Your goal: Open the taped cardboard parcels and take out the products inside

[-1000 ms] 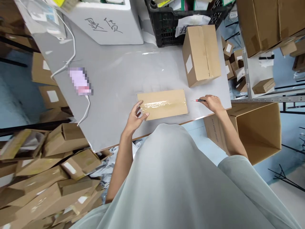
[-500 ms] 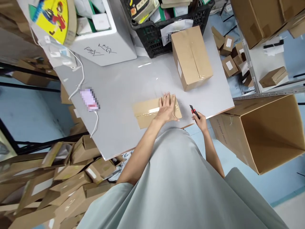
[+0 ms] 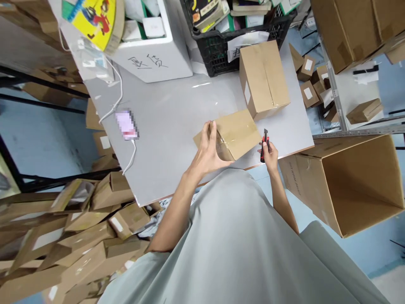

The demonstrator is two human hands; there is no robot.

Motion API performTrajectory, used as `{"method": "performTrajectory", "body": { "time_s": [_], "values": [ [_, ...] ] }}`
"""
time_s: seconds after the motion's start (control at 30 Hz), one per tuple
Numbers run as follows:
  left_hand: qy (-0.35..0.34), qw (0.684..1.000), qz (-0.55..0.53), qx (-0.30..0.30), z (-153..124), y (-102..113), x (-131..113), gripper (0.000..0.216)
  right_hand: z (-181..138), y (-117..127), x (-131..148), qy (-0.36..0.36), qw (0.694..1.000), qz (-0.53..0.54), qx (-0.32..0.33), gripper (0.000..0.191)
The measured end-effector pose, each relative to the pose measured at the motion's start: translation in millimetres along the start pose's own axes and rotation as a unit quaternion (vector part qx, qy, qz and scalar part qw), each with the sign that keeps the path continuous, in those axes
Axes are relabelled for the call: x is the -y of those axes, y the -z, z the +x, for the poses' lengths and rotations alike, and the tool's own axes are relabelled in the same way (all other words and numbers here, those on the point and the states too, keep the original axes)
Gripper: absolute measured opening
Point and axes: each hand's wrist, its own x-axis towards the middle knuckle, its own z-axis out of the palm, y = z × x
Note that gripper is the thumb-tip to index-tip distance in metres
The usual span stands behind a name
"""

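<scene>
My left hand point(image 3: 208, 150) grips the left end of a taped cardboard box point(image 3: 242, 133), thumb along the near side and fingers over the far side. The box is tilted on the grey table point(image 3: 164, 122), with a strip of clear tape across its end. In my right hand point(image 3: 270, 155) is a box cutter point(image 3: 265, 145) with red and black parts, its tip pointing away from me. The cutter is close to the right end of the box. Behind that box stands a larger closed cardboard box point(image 3: 265, 80) with a white label on its side.
At the back are a white foam box point(image 3: 158, 63) and a black crate point(image 3: 218, 52) of books. A phone point(image 3: 126, 124) on a white cable lies left. An open carton point(image 3: 363, 185) stands right of the table; many boxes point(image 3: 85, 240) are piled at lower left.
My left hand has gone from lying flat on the box to gripping its end, and the box has been turned and tilted. The box cutter in my right hand now points more straight ahead.
</scene>
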Motion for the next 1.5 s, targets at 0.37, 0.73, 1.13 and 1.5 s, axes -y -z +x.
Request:
{"method": "performTrajectory", "body": {
  "time_s": [0.37,0.73,1.13,1.5],
  "values": [
    [0.1,0.987,-0.11,-0.055,-80.2,28.2,73.9,0.182,-43.5,-59.1,64.7,0.068,0.992,-0.1,0.037,0.074],
    [0.138,0.943,-0.266,-0.142,-85.3,42.4,113.7,0.07,-114.3,-72.0,125.8,0.122,0.946,-0.294,0.053,0.063],
    [0.131,0.937,-0.285,-0.151,-75.1,44.9,115.3,0.057,-166.7,-145.2,201.2,0.112,0.735,-0.623,0.244,0.056],
    [0.124,0.931,-0.296,-0.172,-75.3,39.3,114.4,0.074,-189.3,-189.6,230.2,0.094,0.653,-0.718,0.22,0.06]
  ]
}}
